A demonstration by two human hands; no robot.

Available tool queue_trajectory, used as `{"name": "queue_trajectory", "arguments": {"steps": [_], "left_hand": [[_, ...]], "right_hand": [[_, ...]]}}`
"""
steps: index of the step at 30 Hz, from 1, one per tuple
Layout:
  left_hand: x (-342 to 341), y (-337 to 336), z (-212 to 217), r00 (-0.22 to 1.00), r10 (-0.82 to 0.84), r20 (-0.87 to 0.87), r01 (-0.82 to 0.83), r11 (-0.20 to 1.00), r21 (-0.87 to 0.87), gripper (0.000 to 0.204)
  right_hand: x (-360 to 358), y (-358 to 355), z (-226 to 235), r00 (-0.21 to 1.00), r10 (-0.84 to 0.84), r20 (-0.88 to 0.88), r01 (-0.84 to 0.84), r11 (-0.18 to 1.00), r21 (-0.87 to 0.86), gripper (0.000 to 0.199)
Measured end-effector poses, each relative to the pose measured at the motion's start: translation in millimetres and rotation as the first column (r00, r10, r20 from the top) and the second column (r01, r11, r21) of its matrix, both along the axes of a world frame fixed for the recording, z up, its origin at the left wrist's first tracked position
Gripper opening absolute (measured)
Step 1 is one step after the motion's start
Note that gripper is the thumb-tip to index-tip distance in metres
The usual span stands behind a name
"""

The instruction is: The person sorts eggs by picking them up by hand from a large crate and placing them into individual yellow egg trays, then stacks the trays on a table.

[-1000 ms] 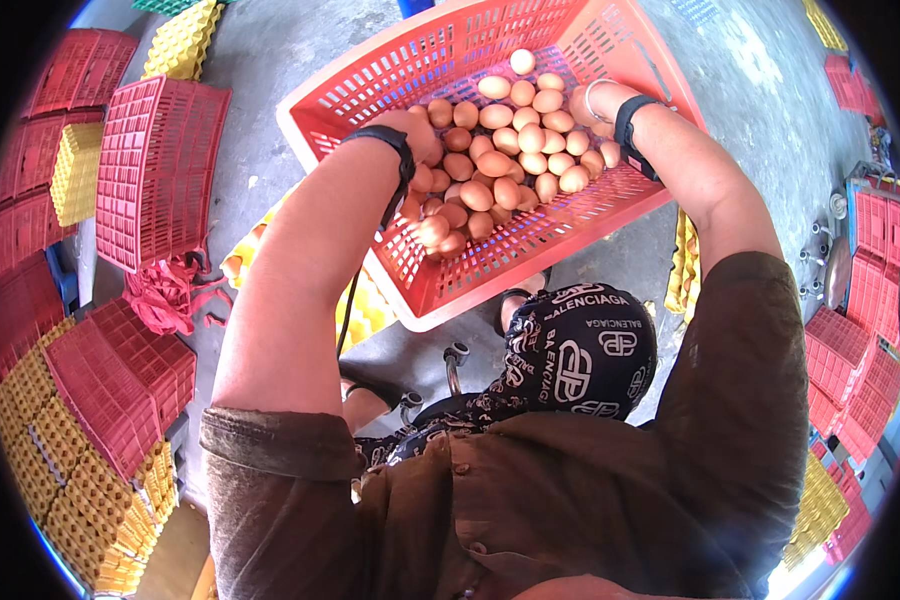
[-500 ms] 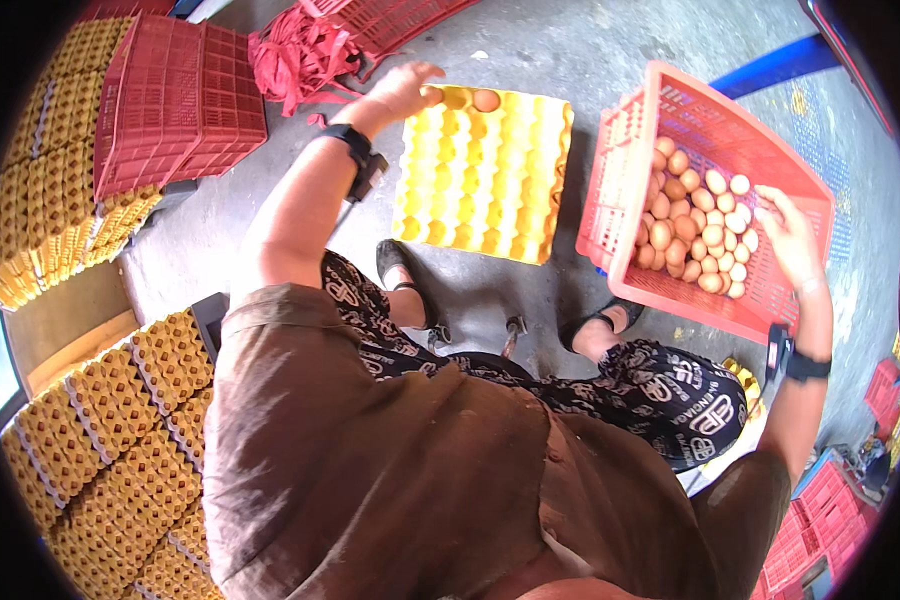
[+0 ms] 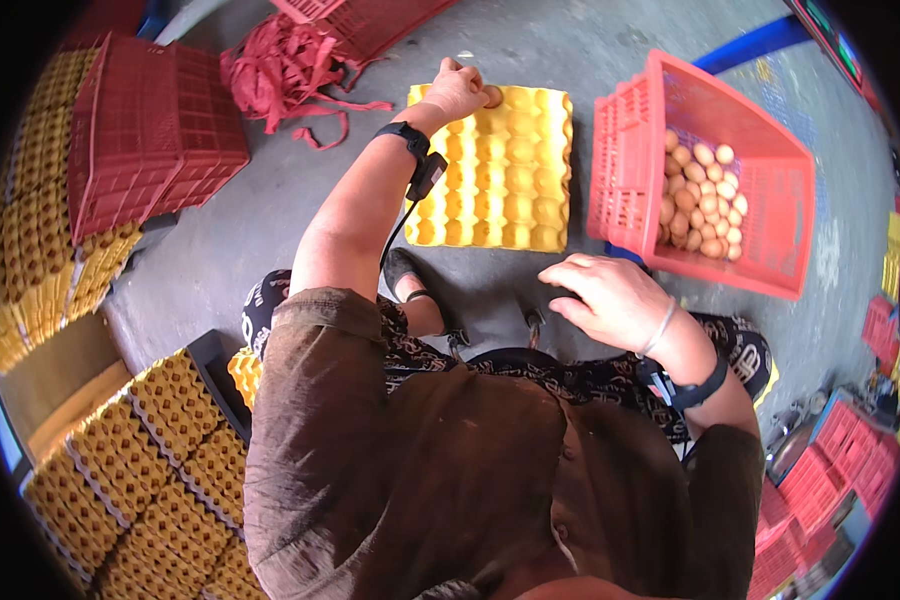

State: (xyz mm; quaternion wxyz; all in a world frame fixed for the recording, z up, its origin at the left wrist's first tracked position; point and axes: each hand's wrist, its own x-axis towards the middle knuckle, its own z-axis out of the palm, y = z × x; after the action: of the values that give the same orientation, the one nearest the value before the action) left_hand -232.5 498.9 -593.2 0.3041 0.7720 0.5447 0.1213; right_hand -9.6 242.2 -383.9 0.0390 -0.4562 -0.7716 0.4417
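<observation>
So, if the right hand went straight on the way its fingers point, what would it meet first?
Probably the yellow egg tray, at its near edge, though the right hand may pass above it; depth is unclear.

Grey floor point(image 3: 540, 45). Heap of pink-red straps point(image 3: 275, 70) upper left, loose ends trailing, next to red crate point(image 3: 385, 25) at top edge. Bigger red crate point(image 3: 165, 130) at left, beside tray stacks point(image 3: 45, 240). More stacks point(image 3: 160, 480) lower left. Blue bar point(image 3: 755, 42) slanting upper right. Red crates point(image 3: 840, 460) piled lower right.
</observation>
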Motion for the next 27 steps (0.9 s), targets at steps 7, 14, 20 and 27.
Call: {"name": "queue_trajectory", "arguments": {"steps": [7, 14, 20, 27], "left_hand": [[22.3, 2.7, -30.5, 0.779, -0.203, -0.593, 0.27, 0.963, 0.024, 0.019], [-2.8, 9.1, 14.3, 0.986, 0.167, 0.011, -0.161, 0.964, -0.211, 0.035], [168.0, -33.8, 197.3, 0.845, -0.012, 0.535, 0.138, 0.97, -0.197, 0.038], [367.1, -75.6, 96.4, 0.982, -0.16, 0.101, 0.189, 0.838, -0.511, 0.032]], "right_hand": [[0.4, -21.0, 0.6, 0.983, 0.134, 0.122, -0.147, 0.984, 0.105, 0.016], [5.3, -50.9, 1.7, 0.949, 0.139, 0.284, -0.192, 0.967, 0.169, 0.012], [19.9, -82.8, 14.6, 0.959, 0.176, 0.221, -0.213, 0.965, 0.155, 0.014], [14.4, -71.0, 7.6, 0.948, 0.22, 0.231, -0.233, 0.972, 0.028, 0.027]]}}
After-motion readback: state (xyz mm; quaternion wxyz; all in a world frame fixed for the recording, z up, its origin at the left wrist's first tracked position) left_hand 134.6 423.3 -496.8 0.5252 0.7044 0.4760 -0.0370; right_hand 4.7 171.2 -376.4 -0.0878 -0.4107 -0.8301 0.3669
